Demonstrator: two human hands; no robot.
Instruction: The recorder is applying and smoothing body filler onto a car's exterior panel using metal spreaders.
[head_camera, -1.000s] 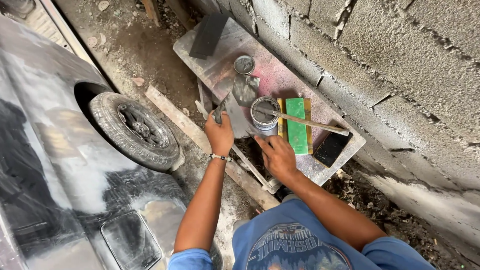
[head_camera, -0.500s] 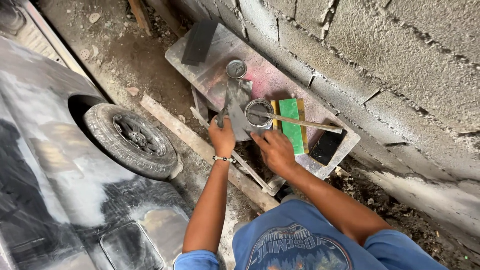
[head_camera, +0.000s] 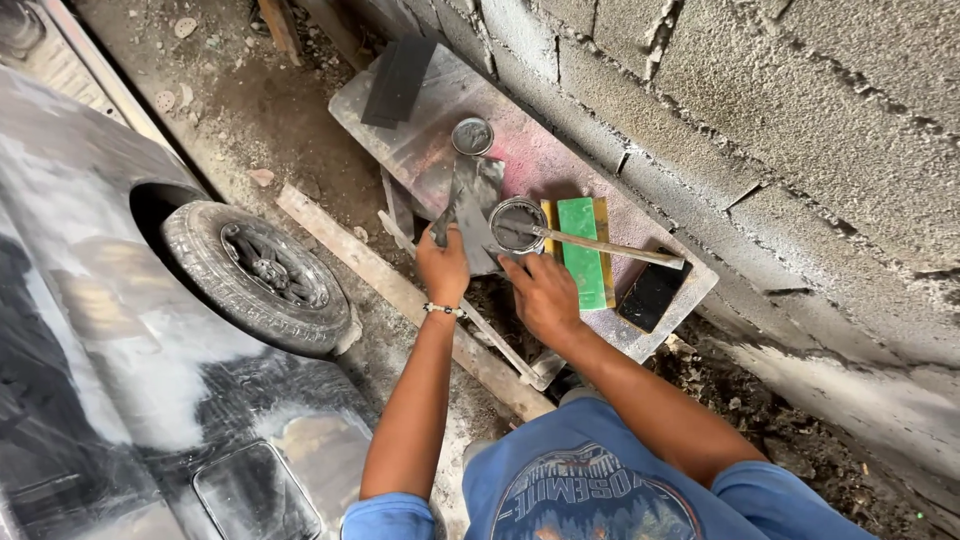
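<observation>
My left hand (head_camera: 443, 266) grips the lower edge of a flat grey metal spreader plate (head_camera: 470, 205) smeared with grey filler. It lies on a stained board (head_camera: 440, 120). My right hand (head_camera: 540, 292) rests just below an open round tin of grey paste (head_camera: 516, 222), its fingers near the tin's base. A wooden stick (head_camera: 610, 246) stands in the tin and lies to the right. A tin lid (head_camera: 472, 135) sits above the plate. A green and yellow sanding block (head_camera: 582, 250) lies right of the tin.
A black block (head_camera: 652, 292) lies at the board's right end, and a dark sheet (head_camera: 398, 80) at its top left. A rough block wall (head_camera: 800, 130) rises behind. A sanded car body with a wheel (head_camera: 255, 275) fills the left. A wooden plank (head_camera: 400, 295) lies on dirt.
The view has shifted slightly. My right hand has moved closer to the tin. My left hand keeps its hold on the plate.
</observation>
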